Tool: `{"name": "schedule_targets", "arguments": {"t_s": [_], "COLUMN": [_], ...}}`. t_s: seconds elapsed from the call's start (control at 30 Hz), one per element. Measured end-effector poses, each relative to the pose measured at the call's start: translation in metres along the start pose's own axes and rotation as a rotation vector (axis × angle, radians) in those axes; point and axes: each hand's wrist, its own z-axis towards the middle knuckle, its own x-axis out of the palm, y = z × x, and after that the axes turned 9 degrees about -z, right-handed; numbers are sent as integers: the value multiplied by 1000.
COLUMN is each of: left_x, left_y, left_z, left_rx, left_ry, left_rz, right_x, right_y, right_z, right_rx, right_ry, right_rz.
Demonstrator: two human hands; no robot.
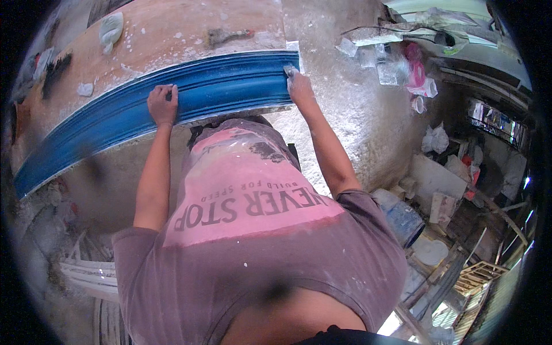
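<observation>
A long blue ridged mould (230,86) lies along the front edge of a wooden table (172,34) spattered with white plaster. My left hand (163,103) rests on the mould's middle, fingers curled over its upper ridge. My right hand (299,86) is at the mould's right end, closed around a small pale tool (289,71) pressed against the blue surface. Both arms reach forward over my pink and maroon shirt.
A white lump (111,27) and plaster bits lie on the table's far side. Plastic bags and blocks (397,63) clutter the dusty floor at the right. A blue bucket (402,221), a white lid and wooden frames sit lower right. White moulded strips (86,276) lie lower left.
</observation>
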Motion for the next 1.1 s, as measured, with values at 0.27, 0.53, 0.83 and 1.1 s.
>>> {"name": "schedule_targets", "arguments": {"t_s": [0.27,0.53,0.83,1.1], "left_x": [-2,0,-1,-4], "left_y": [-2,-1,-4,-4], "left_z": [0,1,1,2], "left_rx": [-25,-28,13,-17], "left_ry": [29,23,-11,-13], "left_rz": [-19,8,-51,-52], "right_x": [27,14,4,-11], "right_y": [-6,13,47,66], "right_z": [-13,-5,11,18], "right_rx": [54,-14,-12,-46], "right_ry": [-77,-1,160,211], "right_rz": [-91,1,-80,-111]}}
